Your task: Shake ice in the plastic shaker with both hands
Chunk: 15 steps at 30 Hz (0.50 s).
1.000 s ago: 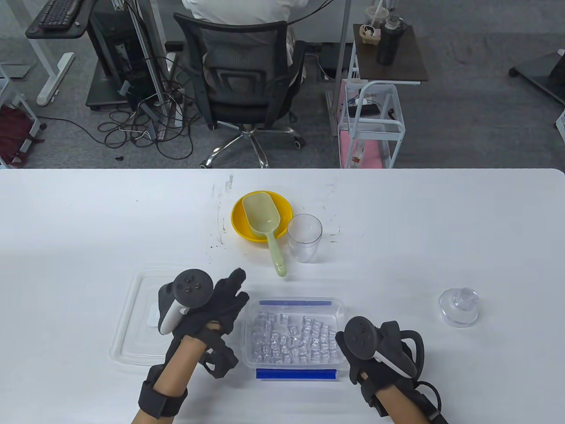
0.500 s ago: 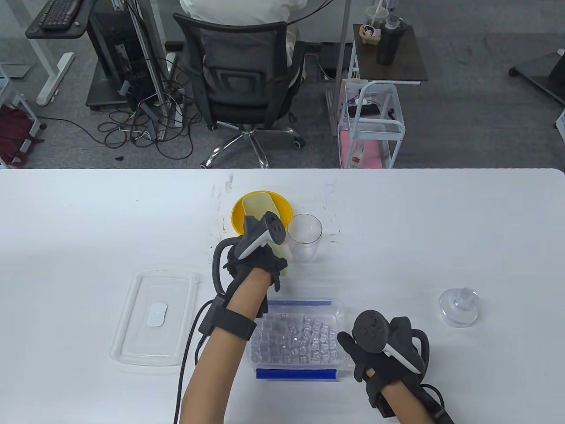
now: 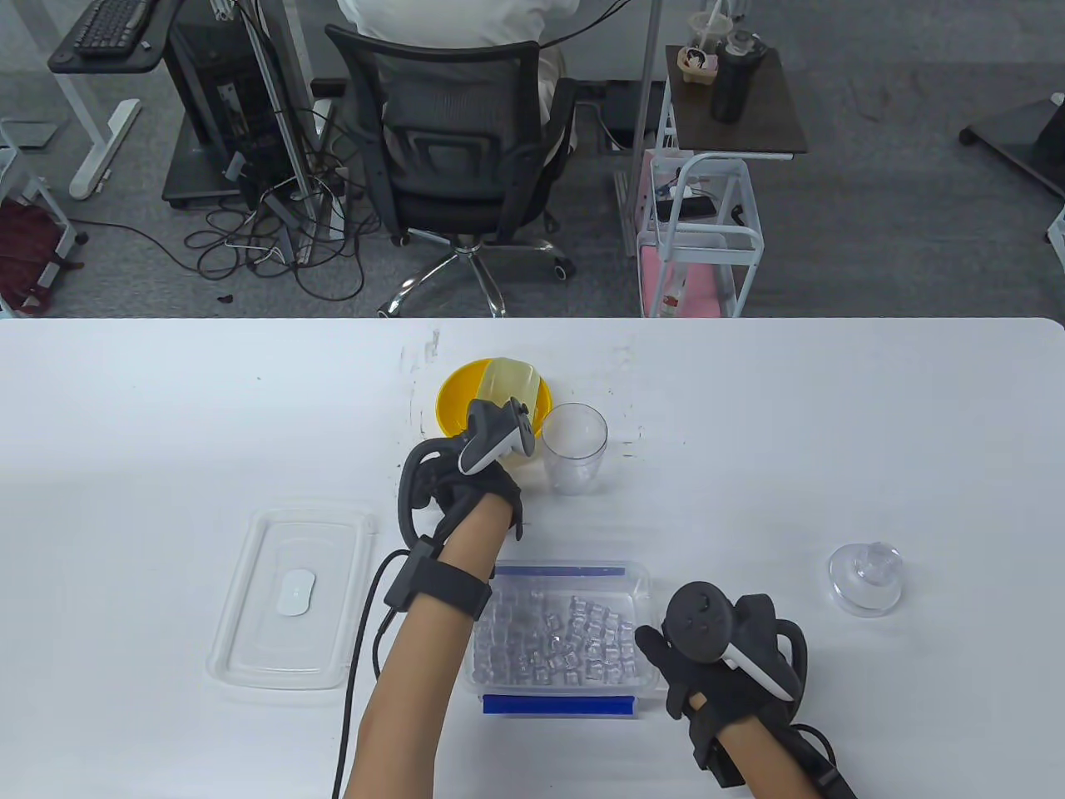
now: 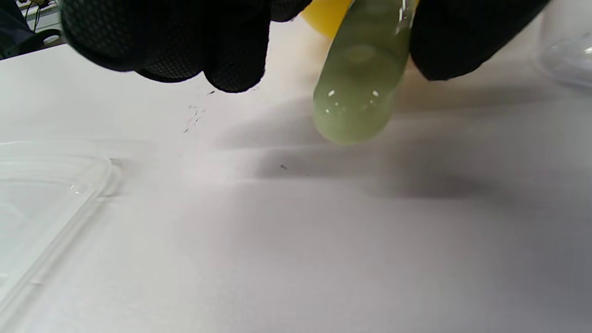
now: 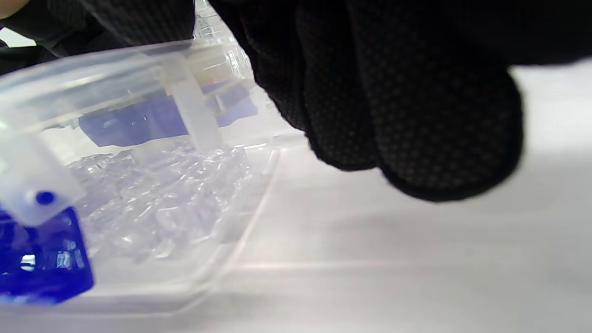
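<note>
In the middle of the table view the left hand (image 3: 474, 483) closes its grip around the handle of the pale green scoop (image 4: 358, 88); the scoop head lies over the yellow bowl (image 3: 453, 399), and in the left wrist view the handle end hangs free above the worktop (image 3: 166, 416). Just to the right of the bowl stands the clear shaker cup (image 3: 574, 449), open and with no ice in it. Its dome lid (image 3: 865, 576) sits well apart at the right of the frame. The box of ice (image 3: 556, 632) is at the bottom centre, and the right hand (image 3: 724, 657) holds its right end with fingers (image 5: 416, 120) curled over the rim. The flat box lid (image 3: 291, 595) lies at the lower left. The risk, I think, is the cup: it is light and just beside the left hand, so a careless swing of the scoop may knock it over. Wet ice may also slip from the scoop on the way across.
</note>
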Each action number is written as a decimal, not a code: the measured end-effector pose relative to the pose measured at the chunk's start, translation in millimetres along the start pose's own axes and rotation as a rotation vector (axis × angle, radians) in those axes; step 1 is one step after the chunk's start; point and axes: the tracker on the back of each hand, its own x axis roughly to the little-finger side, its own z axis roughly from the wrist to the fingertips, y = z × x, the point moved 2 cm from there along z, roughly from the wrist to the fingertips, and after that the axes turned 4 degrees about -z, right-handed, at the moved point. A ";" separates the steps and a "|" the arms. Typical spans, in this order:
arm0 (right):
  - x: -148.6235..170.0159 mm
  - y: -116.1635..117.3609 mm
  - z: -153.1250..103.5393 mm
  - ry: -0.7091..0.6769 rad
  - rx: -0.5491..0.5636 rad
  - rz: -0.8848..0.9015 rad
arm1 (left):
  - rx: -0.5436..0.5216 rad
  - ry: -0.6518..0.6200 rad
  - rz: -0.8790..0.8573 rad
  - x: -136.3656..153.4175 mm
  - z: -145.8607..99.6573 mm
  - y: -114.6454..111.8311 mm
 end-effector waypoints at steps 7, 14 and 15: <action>-2.4 0.2 -0.8 -0.002 0.011 -0.021 | -0.053 -0.021 -0.107 22.2 5.6 8.0; -0.6 1.7 0.2 -0.003 -0.004 0.009 | -0.264 -0.061 -0.164 59.8 -21.1 41.0; -0.7 1.9 0.3 -0.004 -0.004 0.009 | -0.286 -0.069 -0.172 65.0 -25.2 45.5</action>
